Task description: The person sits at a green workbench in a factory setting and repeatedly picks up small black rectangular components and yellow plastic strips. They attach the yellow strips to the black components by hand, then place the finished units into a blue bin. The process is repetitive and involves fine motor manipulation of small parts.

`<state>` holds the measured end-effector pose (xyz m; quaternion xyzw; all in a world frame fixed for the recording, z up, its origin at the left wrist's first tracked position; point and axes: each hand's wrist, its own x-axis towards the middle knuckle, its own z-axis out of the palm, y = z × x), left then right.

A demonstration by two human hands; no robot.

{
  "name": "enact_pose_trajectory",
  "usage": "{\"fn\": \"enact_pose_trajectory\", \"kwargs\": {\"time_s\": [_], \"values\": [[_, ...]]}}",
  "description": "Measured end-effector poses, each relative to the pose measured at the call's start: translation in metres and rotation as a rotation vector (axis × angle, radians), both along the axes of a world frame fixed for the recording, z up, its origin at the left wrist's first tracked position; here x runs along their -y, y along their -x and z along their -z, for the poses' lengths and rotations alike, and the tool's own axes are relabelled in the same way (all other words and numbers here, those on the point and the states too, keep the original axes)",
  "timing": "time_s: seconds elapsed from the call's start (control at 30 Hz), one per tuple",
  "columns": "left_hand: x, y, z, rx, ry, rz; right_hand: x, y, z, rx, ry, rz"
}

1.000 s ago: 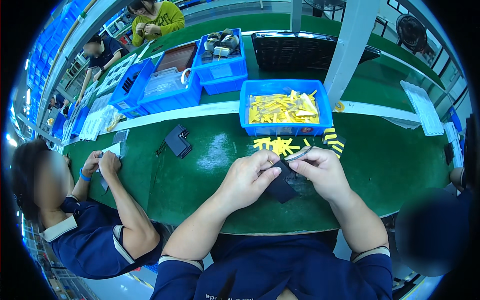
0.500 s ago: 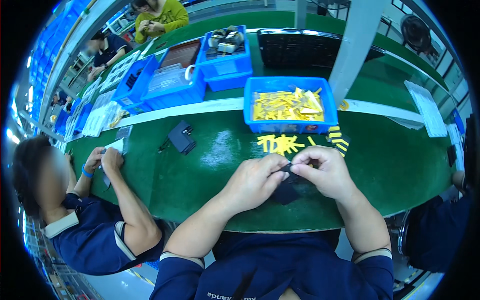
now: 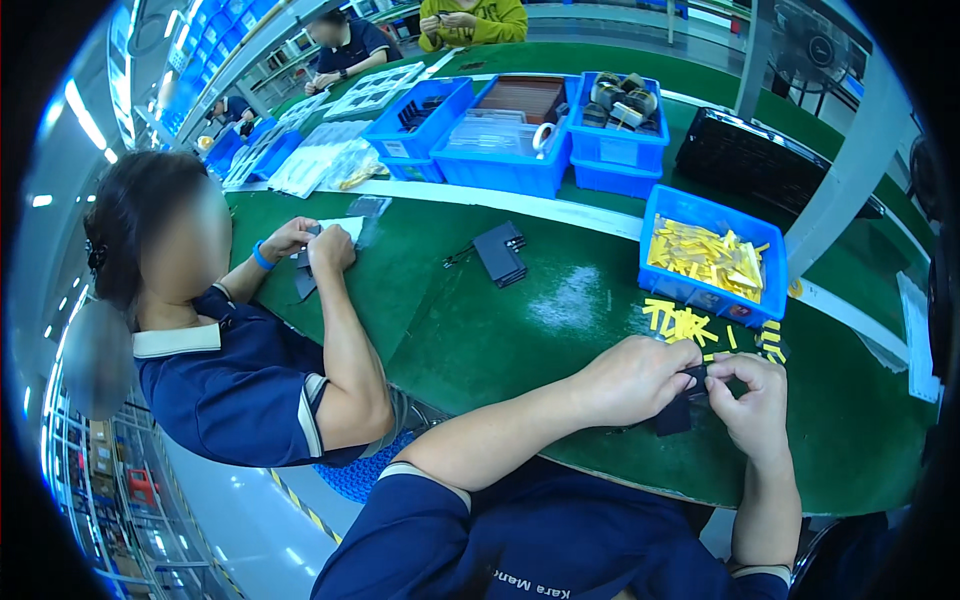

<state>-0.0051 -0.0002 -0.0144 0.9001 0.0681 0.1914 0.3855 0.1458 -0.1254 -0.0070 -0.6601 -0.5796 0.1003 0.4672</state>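
My left hand [image 3: 645, 382] and my right hand [image 3: 752, 398] meet close to the near edge of the green table, fingers closed in a pinch. Between them is a small flat black piece [image 3: 676, 416], gripped at its upper end by both hands. Its exact kind is hard to make out, and fingertips cover part of it. Just beyond my hands lie loose yellow strips [image 3: 682, 322]. Farther right, a dark sheet carries a few yellow strips [image 3: 772, 340].
Behind the strips stands a blue bin [image 3: 695, 292] full of yellow pieces. Stacked black pieces [image 3: 498, 254] lie left of centre. More blue bins [image 3: 505, 172] line the table's back. A grey post [image 3: 845, 190] rises at right. A co-worker [image 3: 250, 370] sits at my left, hands on small parts.
My view has swung left, so the table and bins appear farther right and the co-worker shows more fully. Both my hands keep their hold on the black piece.
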Motion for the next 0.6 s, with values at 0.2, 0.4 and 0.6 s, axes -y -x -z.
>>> {"fn": "enact_pose_trajectory", "kwargs": {"time_s": [0.2,0.4,0.6], "values": [[0.002,0.000,0.000,0.010,0.003,-0.003,0.000,0.012,-0.004,0.142,-0.060,0.063],[-0.001,0.000,-0.008,-0.042,0.055,-0.020,-0.001,0.012,-0.006,0.203,-0.081,0.074],[-0.002,-0.003,0.000,-0.045,-0.001,-0.014,-0.003,0.014,-0.011,0.147,-0.060,0.072]]}}
